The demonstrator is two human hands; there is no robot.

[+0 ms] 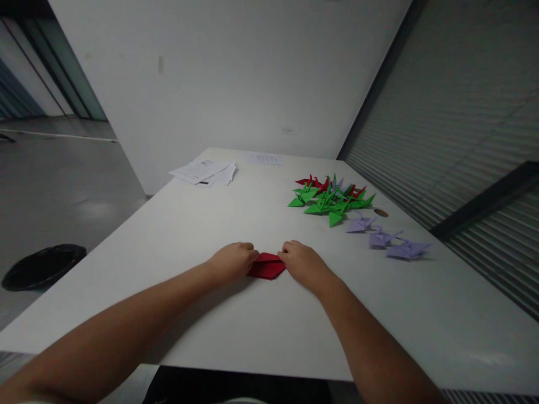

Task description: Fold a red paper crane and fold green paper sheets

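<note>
A piece of red origami paper (266, 267), folded into a flat diamond-like shape, lies on the white table (177, 235) between my hands. My left hand (233, 262) holds its left corner, with curled fingers at the paper's edge. My right hand (304, 265) grips the right corner in the same way. The part of the paper under my fingertips is hidden.
Beyond my hands, green origami cranes (330, 203) lie heaped over red origami cranes (314, 182). To their right are 3 lilac origami cranes (381, 238) and a small brown disc (381, 212). Printed papers (204, 172) lie at the far end. A black bin (42, 267) stands on the floor.
</note>
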